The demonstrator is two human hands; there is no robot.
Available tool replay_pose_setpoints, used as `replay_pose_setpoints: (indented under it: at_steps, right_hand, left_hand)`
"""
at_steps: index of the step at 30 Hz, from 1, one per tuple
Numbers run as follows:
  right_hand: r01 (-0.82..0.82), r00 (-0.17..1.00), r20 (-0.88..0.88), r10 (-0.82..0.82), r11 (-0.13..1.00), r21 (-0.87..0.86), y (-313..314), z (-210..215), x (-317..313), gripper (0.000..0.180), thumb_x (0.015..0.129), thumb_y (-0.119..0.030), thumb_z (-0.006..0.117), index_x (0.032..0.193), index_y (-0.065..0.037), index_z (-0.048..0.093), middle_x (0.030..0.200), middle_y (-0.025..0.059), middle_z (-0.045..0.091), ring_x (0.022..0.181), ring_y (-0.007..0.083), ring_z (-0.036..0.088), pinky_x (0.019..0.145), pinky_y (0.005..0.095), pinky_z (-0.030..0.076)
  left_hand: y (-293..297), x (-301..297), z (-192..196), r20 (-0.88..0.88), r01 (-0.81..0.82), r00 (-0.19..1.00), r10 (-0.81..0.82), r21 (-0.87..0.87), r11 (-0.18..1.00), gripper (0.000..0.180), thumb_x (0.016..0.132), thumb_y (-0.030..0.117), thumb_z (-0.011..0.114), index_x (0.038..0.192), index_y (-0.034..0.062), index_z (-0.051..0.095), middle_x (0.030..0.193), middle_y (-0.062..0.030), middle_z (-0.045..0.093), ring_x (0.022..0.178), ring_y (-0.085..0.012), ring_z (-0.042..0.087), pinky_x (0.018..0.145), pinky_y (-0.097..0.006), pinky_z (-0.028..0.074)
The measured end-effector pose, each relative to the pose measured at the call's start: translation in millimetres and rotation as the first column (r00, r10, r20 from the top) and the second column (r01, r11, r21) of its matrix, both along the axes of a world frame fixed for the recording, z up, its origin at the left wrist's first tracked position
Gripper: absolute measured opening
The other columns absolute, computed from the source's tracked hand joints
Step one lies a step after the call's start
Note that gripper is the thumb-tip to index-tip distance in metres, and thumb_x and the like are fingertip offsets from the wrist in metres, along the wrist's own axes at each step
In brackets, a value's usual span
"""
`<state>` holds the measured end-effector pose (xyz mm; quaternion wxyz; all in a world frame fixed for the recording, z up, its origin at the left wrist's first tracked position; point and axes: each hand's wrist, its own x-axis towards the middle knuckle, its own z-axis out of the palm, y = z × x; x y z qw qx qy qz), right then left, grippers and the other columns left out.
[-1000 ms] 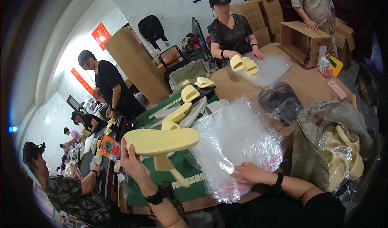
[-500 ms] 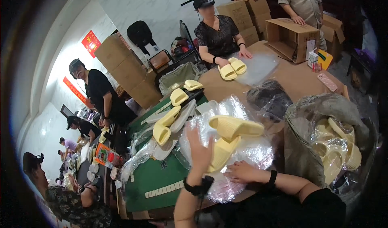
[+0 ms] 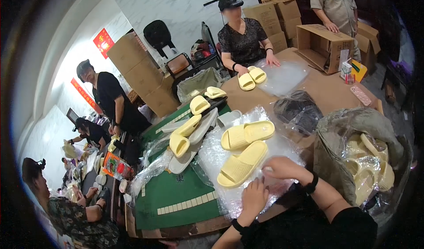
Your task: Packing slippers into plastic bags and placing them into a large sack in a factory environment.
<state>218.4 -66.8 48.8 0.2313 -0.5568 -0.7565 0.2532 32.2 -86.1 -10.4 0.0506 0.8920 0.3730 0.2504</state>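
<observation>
Two yellow slippers lie side by side on a stack of clear plastic bags [image 3: 289, 154], the upper slipper [image 3: 247, 135] and the lower slipper [image 3: 242, 165] apart from my hands. My left hand [image 3: 255, 199] rests on the near part of the bags, fingers stretched out and holding nothing. Just right of the lower slipper, my right hand [image 3: 282, 167] is curled low over the bags; its fingertips are hidden, so what they pinch does not show.
More yellow and grey slippers [image 3: 180, 144] lie on the green mat [image 3: 176, 200] at left. A sack [image 3: 329, 138] of bagged slippers stands at right. Across the table, a co-worker's hand [image 3: 241, 70] touches a yellow pair; another person stands by an open carton [image 3: 324, 48].
The upper slipper, tilted before, now lies flat beside the lower one. My left hand has drawn back from the slippers toward me; my right hand has risen slightly and curled.
</observation>
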Motion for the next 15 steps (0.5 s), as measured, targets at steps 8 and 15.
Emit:
replay_pose_setpoints:
  at_steps: [8, 15]
  right_hand:
    - [-0.016, 0.953, 0.297, -0.052, 0.975, 0.223, 116.2, -33.1, 5.7, 0.022, 0.075, -0.028, 0.057, 0.086, -0.012, 0.068, 0.118, 0.017, 0.054, 0.099, 0.0325, 0.056, 0.081, 0.0369, 0.045]
    - [-0.243, 0.895, -0.393, 0.212, 0.969, -0.031, 148.5, -42.2, -24.3, 0.016, 0.075, -0.015, 0.058, 0.082, -0.006, 0.068, 0.085, 0.0129, 0.063, 0.088, 0.0237, 0.057, 0.085, 0.0336, 0.041]
  left_hand:
    - [-12.3, 10.5, -6.1, -0.238, -0.109, 0.966, 0.098, -0.034, 0.993, 0.043, 0.081, 0.034, 0.058, 0.118, 0.0123, 0.055, 0.119, -0.0166, 0.051, 0.109, -0.0348, 0.048, 0.09, -0.054, 0.034]
    - [-19.8, 2.1, -23.5, -0.317, -0.196, 0.932, 0.175, -0.037, 0.98, 0.047, 0.082, 0.041, 0.054, 0.125, 0.0231, 0.051, 0.13, -0.0111, 0.045, 0.124, -0.0429, 0.031, 0.093, -0.072, 0.015]
